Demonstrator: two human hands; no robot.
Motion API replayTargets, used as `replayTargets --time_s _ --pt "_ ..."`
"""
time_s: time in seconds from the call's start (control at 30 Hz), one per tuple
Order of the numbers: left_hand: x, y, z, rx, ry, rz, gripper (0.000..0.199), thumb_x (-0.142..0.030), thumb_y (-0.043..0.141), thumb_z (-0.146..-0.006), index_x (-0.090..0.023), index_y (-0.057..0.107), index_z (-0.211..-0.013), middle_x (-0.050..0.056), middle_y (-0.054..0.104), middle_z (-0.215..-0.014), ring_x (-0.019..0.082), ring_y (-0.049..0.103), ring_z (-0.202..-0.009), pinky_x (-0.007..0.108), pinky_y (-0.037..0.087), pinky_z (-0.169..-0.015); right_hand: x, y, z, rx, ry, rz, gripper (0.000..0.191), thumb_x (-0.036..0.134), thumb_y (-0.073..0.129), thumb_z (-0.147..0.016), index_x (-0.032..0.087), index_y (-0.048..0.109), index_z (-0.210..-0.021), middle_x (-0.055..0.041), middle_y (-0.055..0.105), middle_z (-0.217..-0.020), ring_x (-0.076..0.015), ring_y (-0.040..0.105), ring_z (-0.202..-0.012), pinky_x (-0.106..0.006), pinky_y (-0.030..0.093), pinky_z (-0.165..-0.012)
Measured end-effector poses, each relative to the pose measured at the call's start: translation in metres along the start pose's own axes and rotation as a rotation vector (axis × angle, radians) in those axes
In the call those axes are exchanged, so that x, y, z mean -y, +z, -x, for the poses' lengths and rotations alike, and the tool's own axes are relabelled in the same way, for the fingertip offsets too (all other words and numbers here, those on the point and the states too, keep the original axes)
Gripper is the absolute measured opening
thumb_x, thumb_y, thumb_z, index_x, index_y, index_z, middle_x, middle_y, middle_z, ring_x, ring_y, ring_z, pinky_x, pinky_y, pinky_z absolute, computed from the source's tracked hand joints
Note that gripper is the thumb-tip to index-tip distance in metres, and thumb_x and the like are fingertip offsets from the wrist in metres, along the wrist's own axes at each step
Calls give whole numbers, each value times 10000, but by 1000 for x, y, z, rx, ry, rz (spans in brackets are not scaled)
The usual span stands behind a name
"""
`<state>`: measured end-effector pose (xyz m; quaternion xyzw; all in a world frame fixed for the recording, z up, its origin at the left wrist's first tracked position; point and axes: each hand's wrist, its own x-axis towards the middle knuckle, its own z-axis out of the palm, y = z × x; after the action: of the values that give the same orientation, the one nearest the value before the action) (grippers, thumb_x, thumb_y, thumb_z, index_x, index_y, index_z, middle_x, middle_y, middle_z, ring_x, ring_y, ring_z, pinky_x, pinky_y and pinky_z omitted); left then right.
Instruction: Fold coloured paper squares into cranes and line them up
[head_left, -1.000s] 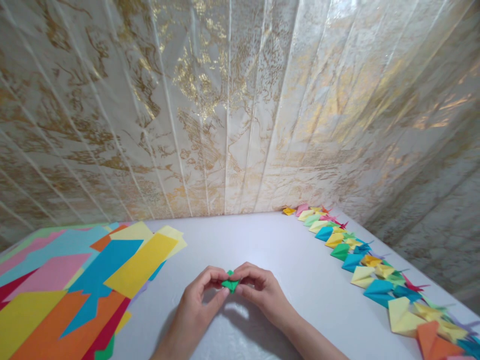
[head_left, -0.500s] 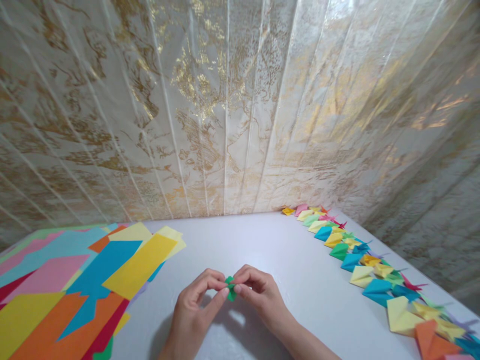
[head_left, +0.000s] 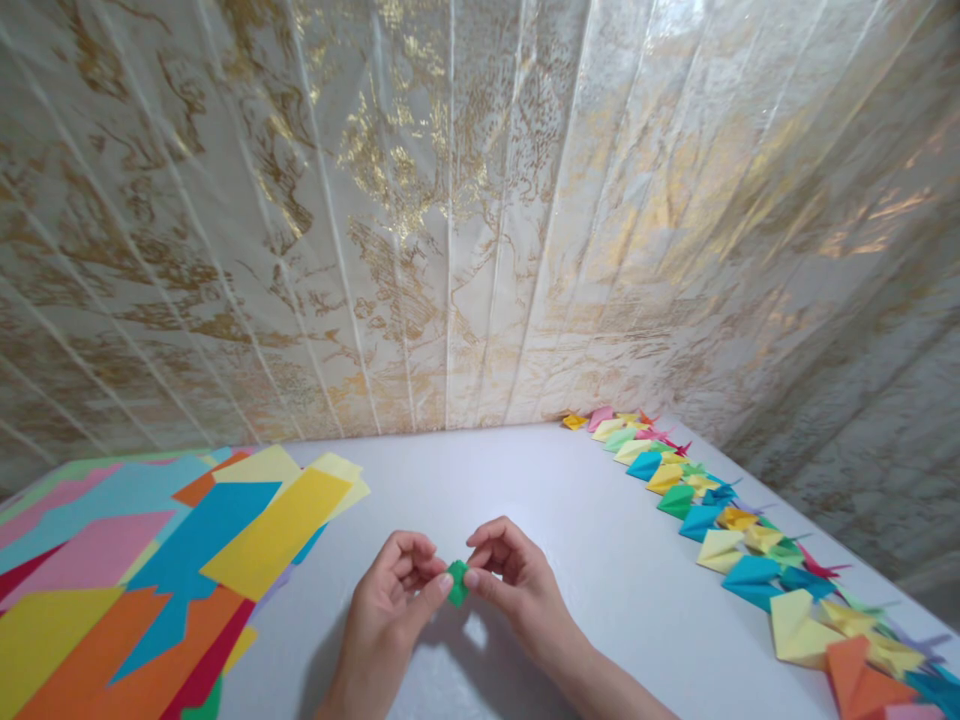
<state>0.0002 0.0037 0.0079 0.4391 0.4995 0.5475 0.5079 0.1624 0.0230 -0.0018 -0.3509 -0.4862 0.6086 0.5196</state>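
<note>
Between my two hands, just above the white table, is a small piece of folded green paper. My left hand pinches its left edge between thumb and index finger. On the other side, the thumb of my right hand touches the paper's right edge, while its index finger is raised away from it and the other fingers are curled. The finer folds of the green paper are too small to make out.
Sheets of coloured paper, with a yellow sheet and a blue sheet on top, spread over the table's left side. Rows of folded paper cranes line the right edge. A gold-patterned curtain hangs behind the table.
The green paper has turned to show a broader, more compact face. My right index finger has lifted off it, and the fingers of both hands have spread a little.
</note>
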Motion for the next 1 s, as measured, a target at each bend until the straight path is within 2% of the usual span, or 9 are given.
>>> replayTargets --time_s 0.13,0.27,0.43,0.53,0.63,0.73,0.9,1.0 --pt "-3 0 -3 -4 -32 13 357 -346 824 -622 -193 557 -802 -27 635 -703 163 639 -712 246 529 -673 -3 0 -1 0 16 -45 333 335 857 -715 215 627 -925 36 646 -677 -138 588 -630 -281 419 -656" --pt "-3 1 -2 2 6 -5 305 -322 795 -639 -197 552 -773 -35 625 -684 155 630 -680 240 524 -647 -8 0 -3 20 60 -138 413 366 887 -671 234 615 -953 64 616 -643 -125 555 -581 -275 407 -629" --pt "5 -2 1 -34 110 -143 238 -332 740 -727 -223 565 -847 -32 656 -711 167 643 -696 242 520 -661 -7 2 -1 100 103 -24 338 448 843 -728 186 666 -847 4 663 -722 -134 565 -649 -299 406 -682" --pt "5 -3 2 9 146 -237 196 -336 720 -761 -225 588 -854 -19 675 -743 179 654 -734 247 528 -683 -6 2 1 53 84 28 338 457 842 -727 174 658 -750 -1 652 -685 -132 535 -631 -290 375 -652" --pt "2 -2 1 58 200 -261 150 -339 685 -796 -221 606 -750 -24 644 -702 168 631 -702 232 513 -666 -8 0 1 -4 64 46 342 446 858 -704 171 654 -705 -1 641 -665 -130 515 -619 -283 359 -630" --pt "-1 0 -1 106 257 -226 192 -314 661 -812 -217 602 -657 -32 605 -668 152 599 -667 215 490 -650 -8 -1 0 -9 54 49 348 459 842 -723 171 647 -715 0 633 -664 -131 524 -623 -285 377 -635" --pt "4 -2 -5 103 268 -188 159 -321 645 -838 -228 632 -710 -19 631 -753 161 623 -741 213 505 -695 -7 2 0 76 48 5 308 449 789 -779 212 602 -844 5 637 -785 -148 582 -681 -293 467 -649" --pt "6 -3 -2 102 247 -233 132 -338 623 -859 -230 689 -821 34 669 -989 199 647 -949 244 508 -809 -5 0 1 23 -76 121 189 344 690 -858 226 546 -833 -29 678 -919 -178 633 -828 -310 482 -748"
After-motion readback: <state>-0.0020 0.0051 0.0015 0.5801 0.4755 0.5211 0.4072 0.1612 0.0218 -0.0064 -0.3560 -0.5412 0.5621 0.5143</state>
